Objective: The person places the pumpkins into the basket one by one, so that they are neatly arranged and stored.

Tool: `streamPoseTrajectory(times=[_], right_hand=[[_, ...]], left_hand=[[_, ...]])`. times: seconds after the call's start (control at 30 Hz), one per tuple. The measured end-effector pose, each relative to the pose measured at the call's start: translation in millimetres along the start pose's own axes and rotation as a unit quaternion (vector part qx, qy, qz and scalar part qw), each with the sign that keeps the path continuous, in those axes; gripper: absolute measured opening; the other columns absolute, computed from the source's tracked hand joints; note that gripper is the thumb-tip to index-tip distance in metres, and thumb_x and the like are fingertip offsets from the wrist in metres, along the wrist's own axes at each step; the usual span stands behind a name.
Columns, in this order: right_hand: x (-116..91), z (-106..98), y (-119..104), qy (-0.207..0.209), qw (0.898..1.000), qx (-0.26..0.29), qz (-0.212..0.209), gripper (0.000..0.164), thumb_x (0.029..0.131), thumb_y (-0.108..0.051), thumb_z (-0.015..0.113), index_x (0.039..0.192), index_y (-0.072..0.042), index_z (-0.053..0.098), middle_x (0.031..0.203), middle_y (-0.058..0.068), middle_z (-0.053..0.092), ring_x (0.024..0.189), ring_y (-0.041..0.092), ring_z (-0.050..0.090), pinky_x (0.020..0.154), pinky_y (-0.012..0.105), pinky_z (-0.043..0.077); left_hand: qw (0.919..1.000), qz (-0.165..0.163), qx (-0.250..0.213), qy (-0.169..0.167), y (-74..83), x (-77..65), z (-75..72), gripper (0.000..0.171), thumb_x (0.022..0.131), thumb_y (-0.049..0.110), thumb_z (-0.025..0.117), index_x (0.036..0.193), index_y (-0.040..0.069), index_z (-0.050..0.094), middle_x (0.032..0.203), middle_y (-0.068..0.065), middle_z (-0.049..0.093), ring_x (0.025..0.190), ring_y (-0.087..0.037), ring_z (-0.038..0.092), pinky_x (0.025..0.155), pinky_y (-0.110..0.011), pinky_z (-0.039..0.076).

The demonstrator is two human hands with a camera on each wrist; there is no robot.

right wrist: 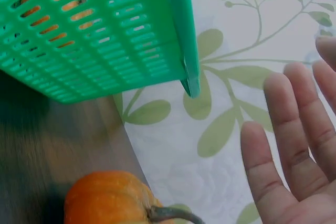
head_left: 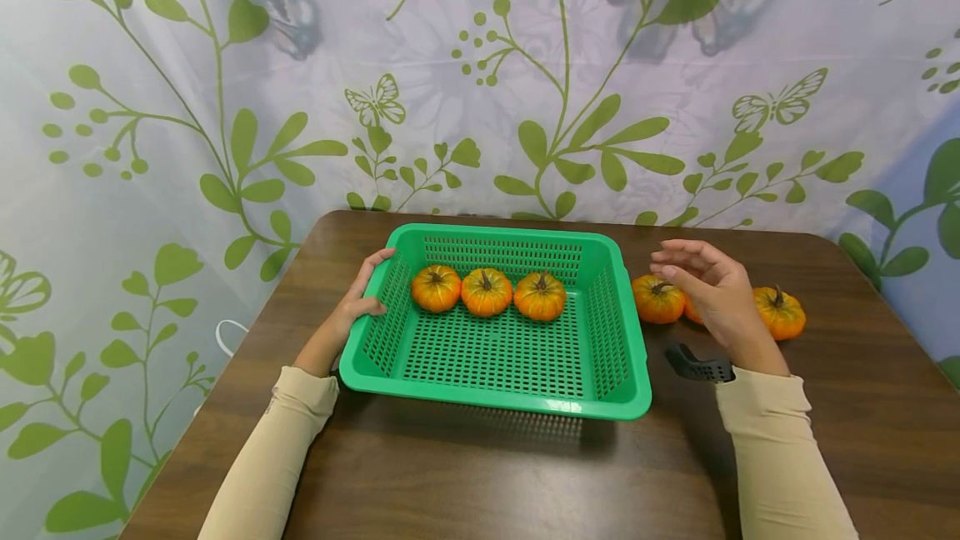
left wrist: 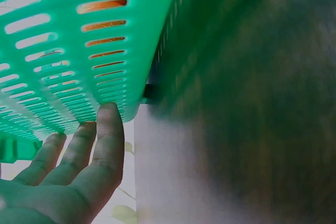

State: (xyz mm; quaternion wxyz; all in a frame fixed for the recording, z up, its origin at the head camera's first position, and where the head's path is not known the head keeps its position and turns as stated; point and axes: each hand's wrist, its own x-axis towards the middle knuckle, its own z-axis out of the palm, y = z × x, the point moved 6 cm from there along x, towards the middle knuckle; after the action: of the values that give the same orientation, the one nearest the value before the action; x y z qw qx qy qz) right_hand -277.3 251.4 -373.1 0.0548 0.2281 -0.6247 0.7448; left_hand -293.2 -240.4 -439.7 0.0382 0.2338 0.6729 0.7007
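Observation:
A green plastic basket (head_left: 495,408) with slotted walls holds three small orange pumpkins (head_left: 487,292) in a row toward its far side. My left hand (head_left: 347,311) grips its left rim, thumb over the edge; in the left wrist view the fingers (left wrist: 107,145) press against the outer wall. A dark gap shows between basket and table there. My right hand (head_left: 716,298) is apart from the basket, fingers extended and holding nothing. Near it on the table lie an orange pumpkin (head_left: 657,300), a second (head_left: 693,312) mostly hidden behind the hand, and a third (head_left: 780,312) to its right.
The brown wooden table (head_left: 465,490) ends at the back against a white curtain (head_left: 450,107) printed with green leaves and butterflies. A black strap (head_left: 697,365) is at my right wrist. A white cord (head_left: 227,336) shows beyond the table's left edge.

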Motion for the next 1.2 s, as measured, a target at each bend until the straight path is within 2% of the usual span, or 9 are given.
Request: streamPoseTrajectory(times=[0.1, 0.3, 0.43, 0.67, 0.9, 1.2], right_hand=[[-2, -5, -2, 0.024, 1.000, 0.009, -0.010, 0.035, 0.103, 0.015, 0.056, 0.134, 0.004, 0.068, 0.118, 0.006, 0.077, 0.107, 0.015, 0.075, 0.097, 0.025, 0.056], [-6, -18, -7, 0.065, 0.997, -0.006, -0.032, 0.033, 0.101, 0.015, 0.060, 0.133, 0.008, 0.067, 0.117, 0.007, 0.078, 0.103, 0.015, 0.076, 0.096, 0.024, 0.056], [-10, -29, -11, 0.115, 0.992, -0.007, -0.052, 0.032, 0.099, 0.018, 0.060, 0.129, 0.010, 0.069, 0.111, 0.007, 0.080, 0.096, 0.015, 0.077, 0.091, 0.024, 0.058], [-16, -49, -17, 0.233, 0.967, 0.032, -0.097, 0.028, 0.094, 0.023, 0.063, 0.122, 0.024, 0.064, 0.101, 0.014, 0.080, 0.086, 0.021, 0.076, 0.084, 0.026, 0.061], [-24, -70, -22, 0.278, 0.948, 0.048, -0.145, 0.028, 0.091, 0.025, 0.065, 0.119, 0.028, 0.063, 0.097, 0.017, 0.079, 0.082, 0.023, 0.074, 0.082, 0.025, 0.061], [-39, -96, -26, 0.341, 0.931, -0.035, -0.124, 0.029, 0.088, 0.023, 0.070, 0.117, 0.021, 0.070, 0.094, 0.008, 0.081, 0.084, 0.015, 0.072, 0.077, 0.017, 0.057]], left_hand=[[0.9996, -0.027, 0.003, 0.010, 7.5, -2.1, 5.7, 0.095, 0.075, -0.003, 0.046, 0.164, -0.007, 0.012, 0.169, -0.033, 0.014, 0.140, -0.025, 0.038, 0.105, -0.024, 0.044], [0.9997, -0.023, 0.006, 0.009, 9.7, -1.4, 6.6, 0.096, 0.074, -0.003, 0.045, 0.163, -0.008, 0.012, 0.168, -0.034, 0.016, 0.140, -0.022, 0.040, 0.107, -0.023, 0.042], [0.9997, -0.021, 0.007, 0.009, 9.2, -0.5, 5.5, 0.097, 0.072, -0.004, 0.046, 0.163, -0.009, 0.012, 0.168, -0.036, 0.015, 0.138, -0.020, 0.040, 0.107, -0.022, 0.040], [0.9998, -0.020, 0.002, 0.007, 7.6, -0.8, 4.4, 0.097, 0.072, -0.004, 0.046, 0.162, -0.010, 0.011, 0.166, -0.038, 0.015, 0.136, -0.018, 0.043, 0.105, -0.022, 0.042], [0.9999, -0.010, -0.004, 0.004, 10.1, 0.2, 5.7, 0.098, 0.071, -0.005, 0.046, 0.162, -0.012, 0.009, 0.166, -0.039, 0.015, 0.135, -0.015, 0.044, 0.105, -0.022, 0.042], [0.9999, -0.010, -0.004, 0.003, 10.7, -0.9, 5.8, 0.097, 0.071, -0.005, 0.046, 0.162, -0.011, 0.009, 0.165, -0.038, 0.016, 0.135, -0.015, 0.044, 0.105, -0.022, 0.042]])
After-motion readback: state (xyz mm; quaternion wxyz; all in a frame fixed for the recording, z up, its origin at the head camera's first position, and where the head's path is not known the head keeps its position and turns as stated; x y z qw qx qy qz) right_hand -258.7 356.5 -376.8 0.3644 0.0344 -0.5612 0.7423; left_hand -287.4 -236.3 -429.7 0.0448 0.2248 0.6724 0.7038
